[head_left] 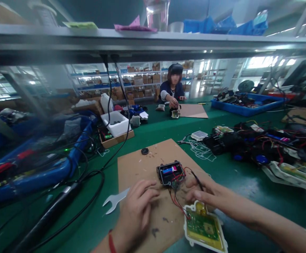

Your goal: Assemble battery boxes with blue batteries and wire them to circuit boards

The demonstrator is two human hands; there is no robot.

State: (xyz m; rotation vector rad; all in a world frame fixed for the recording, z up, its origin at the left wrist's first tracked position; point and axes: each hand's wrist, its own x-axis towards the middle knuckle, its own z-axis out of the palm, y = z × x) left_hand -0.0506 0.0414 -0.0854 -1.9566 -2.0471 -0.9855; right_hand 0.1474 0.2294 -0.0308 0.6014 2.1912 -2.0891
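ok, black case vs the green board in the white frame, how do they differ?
The black plastic case is open, with a blue-labelled cell inside, while the green circuit board sits in a white plastic frame with a yellow part at its top edge. The case lies farther from the person, on the cardboard sheet; the board lies nearer, at the sheet's edge. Both lie flat, and red wires run from the case toward the board.

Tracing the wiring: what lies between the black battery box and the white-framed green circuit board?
Red wires cross the cardboard sheet there, as the head view shows.
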